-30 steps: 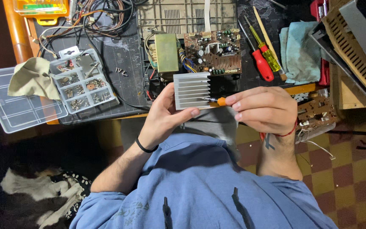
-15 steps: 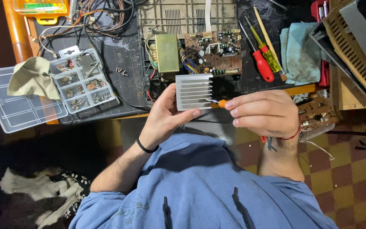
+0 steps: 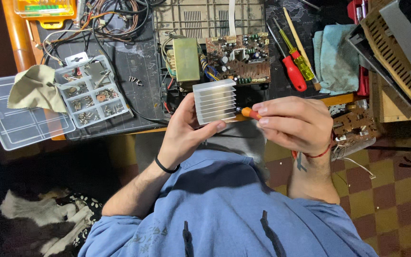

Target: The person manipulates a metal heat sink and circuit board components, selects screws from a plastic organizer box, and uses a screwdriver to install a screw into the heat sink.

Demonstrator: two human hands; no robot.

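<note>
A finned aluminium heatsink is held just below the circuit board, the left hand clasping it. The right hand pinches an orange-handled screwdriver against the heatsink's right edge. The heatsink is already off the board; loose screws lie left of it, so fastener work looks unfinished

Electronics repair bench: circuit board and tangled wires beyond the hands, screwdrivers off right, sorted screw box off left
</note>
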